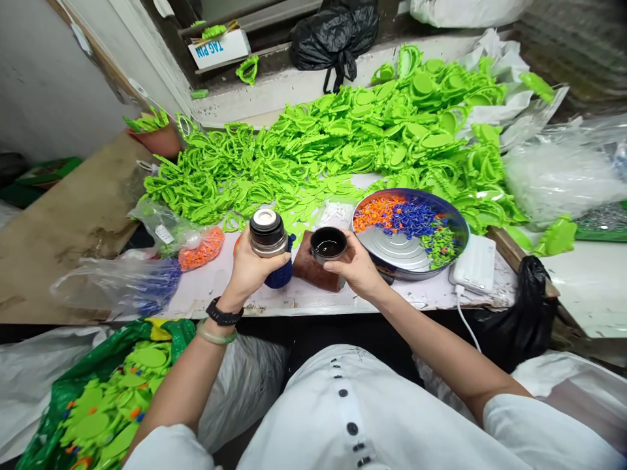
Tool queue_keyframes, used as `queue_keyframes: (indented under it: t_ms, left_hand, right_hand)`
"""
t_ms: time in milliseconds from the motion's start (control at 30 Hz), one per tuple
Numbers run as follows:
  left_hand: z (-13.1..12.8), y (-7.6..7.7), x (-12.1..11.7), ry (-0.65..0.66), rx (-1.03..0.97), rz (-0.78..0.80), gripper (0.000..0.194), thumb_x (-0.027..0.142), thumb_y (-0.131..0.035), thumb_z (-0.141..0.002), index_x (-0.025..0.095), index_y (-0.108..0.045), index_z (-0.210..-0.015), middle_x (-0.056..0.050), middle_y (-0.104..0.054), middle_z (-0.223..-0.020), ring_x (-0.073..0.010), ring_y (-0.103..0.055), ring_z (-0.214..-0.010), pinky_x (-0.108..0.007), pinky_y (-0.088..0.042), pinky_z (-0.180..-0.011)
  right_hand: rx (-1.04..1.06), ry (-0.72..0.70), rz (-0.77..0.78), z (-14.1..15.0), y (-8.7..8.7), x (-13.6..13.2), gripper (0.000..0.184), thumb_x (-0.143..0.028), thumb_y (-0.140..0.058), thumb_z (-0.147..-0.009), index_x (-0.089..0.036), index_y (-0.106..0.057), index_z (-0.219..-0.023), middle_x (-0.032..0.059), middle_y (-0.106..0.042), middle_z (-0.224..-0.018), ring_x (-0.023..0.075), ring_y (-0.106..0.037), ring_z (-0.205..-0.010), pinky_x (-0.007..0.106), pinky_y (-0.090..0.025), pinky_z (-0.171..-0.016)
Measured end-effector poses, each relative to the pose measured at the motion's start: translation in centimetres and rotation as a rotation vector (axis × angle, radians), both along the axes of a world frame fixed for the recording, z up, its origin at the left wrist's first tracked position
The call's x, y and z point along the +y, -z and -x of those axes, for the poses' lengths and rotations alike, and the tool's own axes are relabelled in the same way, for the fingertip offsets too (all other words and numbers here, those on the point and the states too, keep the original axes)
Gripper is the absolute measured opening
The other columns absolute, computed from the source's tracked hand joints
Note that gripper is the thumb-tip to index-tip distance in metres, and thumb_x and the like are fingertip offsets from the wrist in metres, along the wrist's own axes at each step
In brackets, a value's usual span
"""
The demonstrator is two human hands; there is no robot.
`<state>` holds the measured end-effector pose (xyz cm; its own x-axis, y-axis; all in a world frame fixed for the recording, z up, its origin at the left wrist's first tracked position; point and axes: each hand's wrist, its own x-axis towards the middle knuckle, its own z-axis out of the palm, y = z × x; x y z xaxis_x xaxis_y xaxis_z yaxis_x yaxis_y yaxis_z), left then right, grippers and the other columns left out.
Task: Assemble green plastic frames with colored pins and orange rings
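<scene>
My left hand [252, 269] is wrapped round a thermos flask [269, 238], which stands upright with its stopper showing on top. In my right hand [360, 266] is a dark cup [329, 245], held by its side, with some liquid glinting inside. Beneath the cup a brown block [313, 271] lies on the table. Just right of my right hand sits a round metal tin [392, 251] with small orange, blue and green plastic pieces in it. A large heap of bright green plastic parts [343, 143] spreads behind both hands.
Bags of orange pieces [200, 248] and blue pieces [157, 284] lie to the left. A white power bank [474, 262] with a cable is beside the tin. A green sack [53, 398] of assembled parts stands at lower left. Clear plastic bags [563, 173] lie at right.
</scene>
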<state>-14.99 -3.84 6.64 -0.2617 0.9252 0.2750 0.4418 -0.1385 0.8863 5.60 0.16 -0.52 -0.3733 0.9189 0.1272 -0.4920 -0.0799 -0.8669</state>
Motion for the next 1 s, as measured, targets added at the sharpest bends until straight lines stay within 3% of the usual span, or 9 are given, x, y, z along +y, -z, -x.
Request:
queue_keyframes:
  t_ms: [133, 300, 433, 700, 1000]
  left_hand:
    - [0.8, -2.3, -0.4, -0.064, 0.463, 0.037, 0.054, 0.034, -0.082, -0.057, 0.019, -0.057, -0.103, -0.004, -0.065, -0.097, -0.0237, -0.064, -0.090, -0.037, -0.051, -0.082]
    - [1.7, -5.0, -0.3, 0.051, 0.882, 0.044, 0.039, 0.036, -0.071, -0.068, 0.018, -0.057, -0.100, -0.009, -0.063, -0.097, -0.0275, -0.060, -0.093, -0.040, -0.048, -0.081]
    - [1.6, -6.2, -0.3, 0.123, 1.137, 0.079, 0.030, 0.036, -0.065, -0.075, 0.017, -0.059, -0.097, -0.012, -0.062, -0.097, -0.0304, -0.058, -0.093, -0.042, -0.046, -0.081]
    - [1.2, -6.8, -0.3, 0.183, 1.391, 0.105, 0.028, 0.035, -0.061, -0.081, 0.017, -0.063, -0.102, -0.014, -0.063, -0.103, -0.0325, -0.057, -0.096, -0.042, -0.044, -0.079]
    - [0.6, -7.1, 0.2, 0.203, 1.525, 0.078, 0.025, 0.033, -0.058, -0.084, 0.017, -0.064, -0.103, -0.015, -0.064, -0.098, -0.0342, -0.056, -0.097, -0.043, -0.042, -0.077]
  right_hand:
    - [-0.019, -0.028, -0.024, 0.2, 0.0, 0.1, 0.074, -0.032, -0.093, -0.055, -0.026, -0.054, -0.118, 0.0056, -0.063, -0.127, 0.0257, -0.056, -0.125, 0.045, -0.039, -0.115]
    - [-0.043, -0.058, -0.065, 0.7, 0.6, 0.2, 0.074, -0.036, -0.093, -0.056, -0.026, -0.054, -0.118, 0.0065, -0.062, -0.129, 0.0263, -0.055, -0.128, 0.046, -0.036, -0.117]
    - [-0.051, -0.089, -0.062, 1.3, 0.9, 0.3, 0.076, -0.039, -0.093, -0.055, -0.026, -0.054, -0.119, 0.0072, -0.061, -0.133, 0.0265, -0.054, -0.130, 0.047, -0.035, -0.118]
    - [-0.030, -0.133, -0.082, 2.6, 2.0, 0.4, 0.076, -0.037, -0.093, -0.055, -0.025, -0.054, -0.119, 0.0070, -0.060, -0.129, 0.0245, -0.056, -0.125, 0.045, -0.036, -0.116]
    - [-0.083, -0.117, -0.133, 3.0, 2.8, 0.3, 0.076, -0.041, -0.091, -0.057, -0.024, -0.055, -0.122, 0.0071, -0.060, -0.129, 0.0239, -0.055, -0.123, 0.043, -0.035, -0.116]
